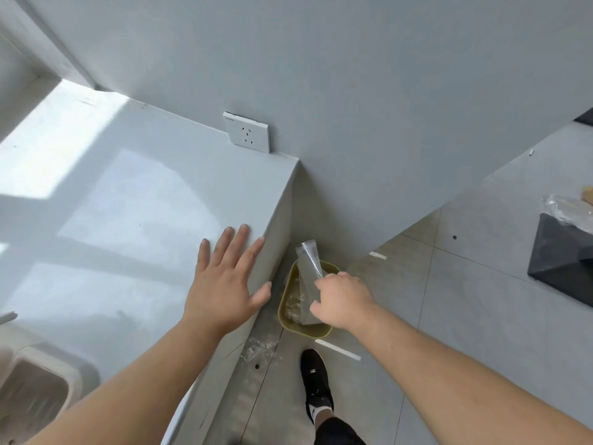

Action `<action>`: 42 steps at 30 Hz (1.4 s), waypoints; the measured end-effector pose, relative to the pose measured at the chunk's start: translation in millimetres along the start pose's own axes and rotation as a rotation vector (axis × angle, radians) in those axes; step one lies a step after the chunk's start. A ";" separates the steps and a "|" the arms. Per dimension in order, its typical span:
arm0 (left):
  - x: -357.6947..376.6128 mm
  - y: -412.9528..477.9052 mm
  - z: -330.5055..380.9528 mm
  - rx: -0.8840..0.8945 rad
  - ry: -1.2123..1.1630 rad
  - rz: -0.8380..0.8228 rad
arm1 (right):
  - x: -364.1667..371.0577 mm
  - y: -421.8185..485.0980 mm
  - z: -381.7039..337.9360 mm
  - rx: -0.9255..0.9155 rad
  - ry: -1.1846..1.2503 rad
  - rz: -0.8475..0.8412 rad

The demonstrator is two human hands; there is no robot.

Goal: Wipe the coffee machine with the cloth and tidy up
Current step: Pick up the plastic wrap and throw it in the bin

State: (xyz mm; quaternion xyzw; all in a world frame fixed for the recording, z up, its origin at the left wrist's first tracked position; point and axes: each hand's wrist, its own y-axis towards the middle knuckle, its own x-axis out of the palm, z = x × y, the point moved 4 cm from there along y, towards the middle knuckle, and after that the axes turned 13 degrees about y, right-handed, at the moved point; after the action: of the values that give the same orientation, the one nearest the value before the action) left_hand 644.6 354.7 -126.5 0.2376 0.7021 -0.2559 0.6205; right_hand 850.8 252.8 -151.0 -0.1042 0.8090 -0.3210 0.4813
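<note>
Clear plastic bag (308, 285) is hanging over the olive-yellow bin (309, 329), pinched at its upper right edge by the right hand (343, 300). Bag's top end is sticking up and tilting left, its lower part sitting inside the bin opening. Looks empty or nearly so, hard to tell through the glare. Bin is sitting on the floor in the corner, tight against the bench (128, 203) end and the wall. Some crumpled clear film seems to be lying in it, left of the bag. Left hand (224, 284) is lying flat, fingers spread, on the bench's corner edge.
</note>
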 end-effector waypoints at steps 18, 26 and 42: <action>11.6 2.7 -3.7 0.024 -0.001 0.062 | 137.4 123.8 51.9 0.331 0.287 -0.161; 8.1 2.6 -2.0 0.031 0.010 0.052 | 174.0 155.7 69.2 0.382 0.309 -0.201; 5.9 3.5 -0.7 0.026 0.028 0.036 | 181.5 165.4 64.1 0.342 0.258 -0.186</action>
State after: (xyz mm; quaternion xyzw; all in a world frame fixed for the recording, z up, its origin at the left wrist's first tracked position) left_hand 645.7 357.9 -132.6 0.2621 0.7030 -0.2503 0.6119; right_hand 834.7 267.0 -403.8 -0.0534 0.7846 -0.5070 0.3527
